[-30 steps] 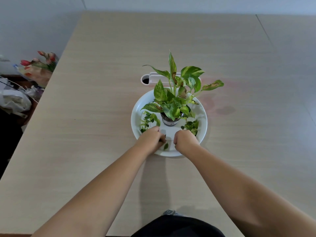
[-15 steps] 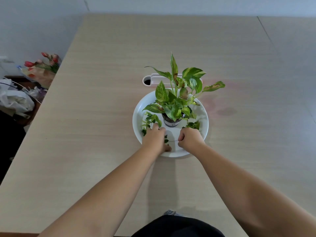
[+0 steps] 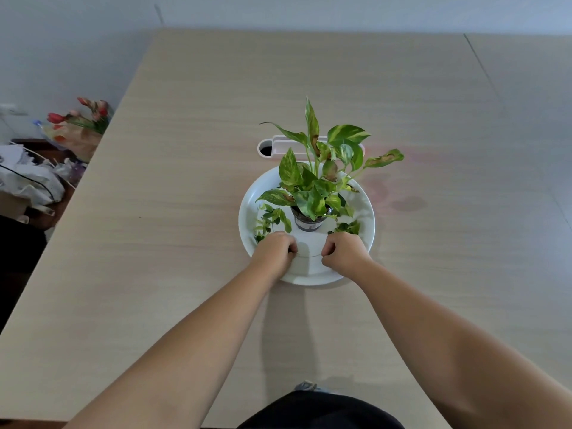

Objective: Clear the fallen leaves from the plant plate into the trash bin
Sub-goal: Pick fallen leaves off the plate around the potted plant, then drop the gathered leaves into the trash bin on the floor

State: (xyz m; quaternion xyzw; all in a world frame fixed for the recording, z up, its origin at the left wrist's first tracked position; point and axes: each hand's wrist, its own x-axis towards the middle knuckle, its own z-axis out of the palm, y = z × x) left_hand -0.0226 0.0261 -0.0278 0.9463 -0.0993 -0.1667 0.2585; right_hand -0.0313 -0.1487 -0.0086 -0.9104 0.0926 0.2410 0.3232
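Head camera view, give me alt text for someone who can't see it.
Two fists, left hand and right hand, rest on the near rim of a white plate that holds a potted plant and loose leaves, a thin stem stretched between them. The plate sits on a table, a white bin behind it.

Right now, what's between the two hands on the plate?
Head view: bare white plate, crossed by a thin stem running from the left hand to the right hand.
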